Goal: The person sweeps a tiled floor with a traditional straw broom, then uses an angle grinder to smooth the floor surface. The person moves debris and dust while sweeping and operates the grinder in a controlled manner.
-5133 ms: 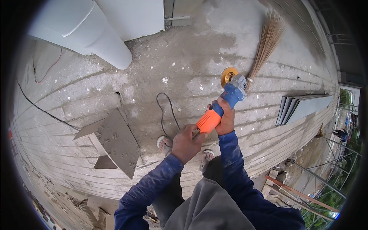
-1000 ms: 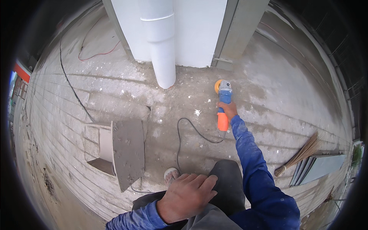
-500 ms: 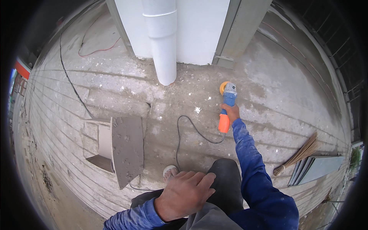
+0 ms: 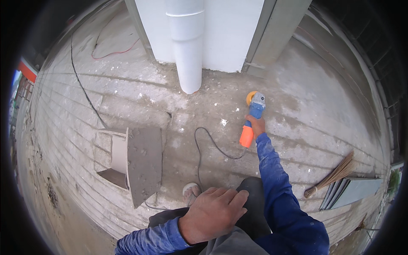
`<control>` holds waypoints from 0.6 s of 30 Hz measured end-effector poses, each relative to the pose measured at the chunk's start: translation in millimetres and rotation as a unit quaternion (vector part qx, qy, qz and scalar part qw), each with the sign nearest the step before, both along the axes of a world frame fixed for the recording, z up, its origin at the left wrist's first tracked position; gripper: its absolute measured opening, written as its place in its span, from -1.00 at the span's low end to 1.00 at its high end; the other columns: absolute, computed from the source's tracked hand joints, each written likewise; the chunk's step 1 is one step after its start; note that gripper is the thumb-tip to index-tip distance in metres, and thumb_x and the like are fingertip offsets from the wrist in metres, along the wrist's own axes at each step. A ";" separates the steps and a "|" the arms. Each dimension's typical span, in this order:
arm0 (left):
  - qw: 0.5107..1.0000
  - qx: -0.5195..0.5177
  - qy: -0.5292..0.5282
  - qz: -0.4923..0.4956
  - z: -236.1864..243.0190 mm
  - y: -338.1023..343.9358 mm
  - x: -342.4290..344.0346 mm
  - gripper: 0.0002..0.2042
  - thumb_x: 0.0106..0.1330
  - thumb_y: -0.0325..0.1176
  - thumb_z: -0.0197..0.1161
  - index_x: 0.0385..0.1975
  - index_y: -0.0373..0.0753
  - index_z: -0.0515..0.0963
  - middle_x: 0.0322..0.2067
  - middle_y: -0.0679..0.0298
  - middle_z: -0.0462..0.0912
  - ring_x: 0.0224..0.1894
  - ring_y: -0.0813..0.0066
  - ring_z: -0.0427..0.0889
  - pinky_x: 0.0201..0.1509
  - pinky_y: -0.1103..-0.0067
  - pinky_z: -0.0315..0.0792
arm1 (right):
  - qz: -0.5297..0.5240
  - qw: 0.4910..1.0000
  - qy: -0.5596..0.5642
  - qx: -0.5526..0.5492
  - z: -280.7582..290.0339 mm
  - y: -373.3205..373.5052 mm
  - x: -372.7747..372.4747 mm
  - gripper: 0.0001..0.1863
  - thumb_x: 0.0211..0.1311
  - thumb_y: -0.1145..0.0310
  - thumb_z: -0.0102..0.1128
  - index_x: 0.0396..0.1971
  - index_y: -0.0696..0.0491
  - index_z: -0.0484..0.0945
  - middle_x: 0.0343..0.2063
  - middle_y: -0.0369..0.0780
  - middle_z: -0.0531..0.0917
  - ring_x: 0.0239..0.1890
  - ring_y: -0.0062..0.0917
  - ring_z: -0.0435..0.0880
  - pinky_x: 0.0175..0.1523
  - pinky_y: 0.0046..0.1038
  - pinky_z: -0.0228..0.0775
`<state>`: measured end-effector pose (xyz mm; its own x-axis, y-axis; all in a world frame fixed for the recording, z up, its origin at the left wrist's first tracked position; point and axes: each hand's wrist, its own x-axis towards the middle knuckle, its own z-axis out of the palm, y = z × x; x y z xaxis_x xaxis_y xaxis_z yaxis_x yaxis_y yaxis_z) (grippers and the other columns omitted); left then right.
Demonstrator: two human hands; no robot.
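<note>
Holding a blue-and-orange handheld angle grinder (image 4: 256, 109), the right hand (image 4: 258, 126) has its grip clamped around the tool's blue body, with the yellow round disc (image 4: 251, 97) at the far end. The grinder is ahead and to the right, over the rough grey concrete floor (image 4: 221, 157), its thin black cord (image 4: 211, 137) looping back toward a sandalled foot (image 4: 191, 193). The left hand (image 4: 214, 212) lies back-up over the dark trousers (image 4: 250, 187) — its palm is hidden, so I cannot tell whether that grip is apart or together. As far as can be judged, the grinder is in hand and directed at the floor, but whether the disc spins or touches the concrete does not show. White flecks and uneven patches lie around it, and no stretch looks plainly finished, so much seems left. The tan straw broom (image 4: 331, 174) and flat grey panels (image 4: 359, 191) sit off to the right, untouched — likewise the mud-spattered brown board stand (image 4: 144, 165) at left.
</note>
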<state>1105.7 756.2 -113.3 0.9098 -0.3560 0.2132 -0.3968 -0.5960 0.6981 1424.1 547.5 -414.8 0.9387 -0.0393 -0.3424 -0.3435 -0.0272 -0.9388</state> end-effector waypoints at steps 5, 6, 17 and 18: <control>0.999 0.034 0.010 -0.037 8.6 -13.4 10.3 -0.56 0.22 -0.27 0.53 0.05 -0.27 0.59 -0.33 0.26 0.68 -0.30 0.26 0.75 -0.24 0.32 0.60 | 0.069 0.997 0.026 0.000 -0.4 21.1 0.3 -0.62 0.09 0.33 0.60 -0.17 0.15 0.62 -0.37 -0.22 0.68 -0.44 -0.48 0.70 -0.41 -0.26 0.67; 0.998 0.032 0.012 -0.045 5.9 -18.4 13.7 -0.56 0.22 -0.27 0.53 0.06 -0.27 0.59 -0.32 0.26 0.68 -0.29 0.25 0.75 -0.23 0.32 0.61 | 0.082 0.996 0.006 -0.021 -7.4 25.4 -1.3 -0.62 0.09 0.33 0.60 -0.17 0.15 0.62 -0.37 -0.23 0.68 -0.43 -0.49 0.70 -0.41 -0.27 0.67; 0.999 0.019 0.036 -0.017 3.6 -21.7 1.2 -0.56 0.26 -0.29 0.50 0.08 -0.28 0.56 -0.31 0.19 0.65 -0.24 0.16 0.74 -0.12 0.30 0.60 | 0.127 0.990 -0.030 -0.052 -16.9 109.4 25.8 -0.62 0.05 0.31 0.59 -0.22 0.18 0.63 -0.35 -0.19 0.72 -0.49 -0.45 0.72 -0.40 -0.29 0.65; 0.999 0.024 0.036 -0.009 2.9 -17.6 -5.4 -0.56 0.26 -0.29 0.50 0.08 -0.28 0.56 -0.31 0.19 0.65 -0.24 0.16 0.74 -0.12 0.30 0.60 | 0.142 0.989 -0.014 -0.044 -6.4 118.8 20.5 -0.62 0.06 0.31 0.58 -0.23 0.18 0.63 -0.36 -0.18 0.73 -0.50 -0.45 0.72 -0.41 -0.28 0.65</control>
<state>1100.3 738.7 -110.3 0.9157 -0.3805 0.1293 -0.3572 -0.6231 0.6958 1444.6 666.3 -421.2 0.9254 0.1984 -0.3229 -0.2840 -0.2009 -0.9375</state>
